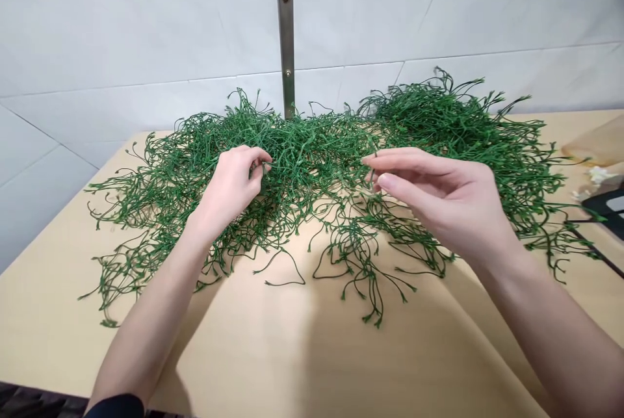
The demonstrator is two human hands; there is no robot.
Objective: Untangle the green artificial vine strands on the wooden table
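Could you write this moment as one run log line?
left hand: at green stems, grip unclear | right hand: at green stems, grip unclear | around: table, upright metal bar

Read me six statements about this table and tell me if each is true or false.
1. The strands on the table are green. True.
2. The bar lies flat on the table. False: the bar stands upright.
3. The left hand and right hand are bare. True.
4. The hands are clasped together. False: they are apart.
5. A dark sleeve shows on the left arm. True.
6. The strands form one neat bundle. False: they lie loose and tangled.
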